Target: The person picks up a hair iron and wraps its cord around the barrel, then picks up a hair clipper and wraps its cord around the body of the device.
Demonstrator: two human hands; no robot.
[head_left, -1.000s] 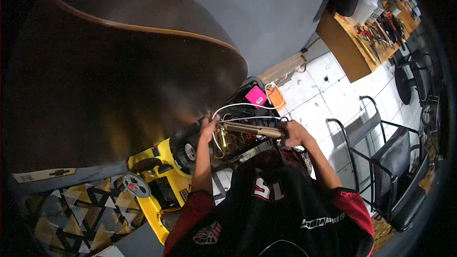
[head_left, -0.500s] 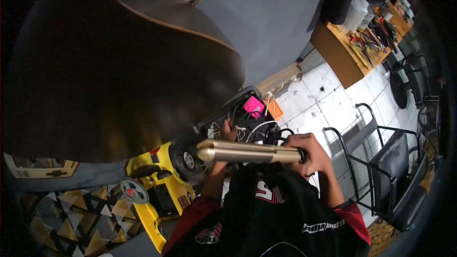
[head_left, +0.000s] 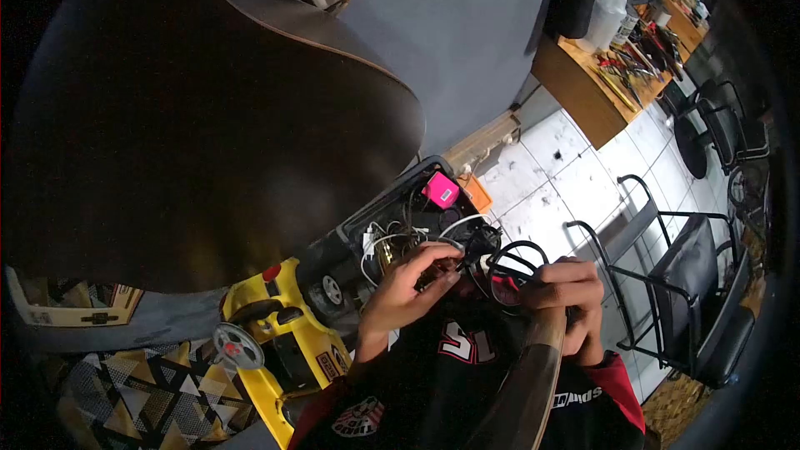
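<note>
My right hand (head_left: 571, 296) is closed around one end of a gold hair straightener (head_left: 540, 350), which slants down toward my body, its near part blurred. A black cord (head_left: 518, 245) hangs in loops beside that hand's fingers. My left hand (head_left: 408, 290) is raised in front of my shirt, left of the loops. Its fingers are bent, with a gap between thumb and fingertips, and nothing clearly held shows there. Just beyond both hands is a black bin (head_left: 390, 193) holding tangled cables, a white plug (head_left: 367, 240) and a pink box (head_left: 442, 190).
A large dark curved panel (head_left: 208, 133) fills the upper left. A yellow toy car (head_left: 287, 342) stands at lower left. On the right are a black metal-framed chair (head_left: 692, 271) and a wooden desk (head_left: 575, 92) with tools. An orange container (head_left: 477, 193) sits behind the bin.
The straightener has swung from lying crosswise to pointing down toward my body. My left hand has risen from the bin toward the cord. Cord loops now show by my right hand.
</note>
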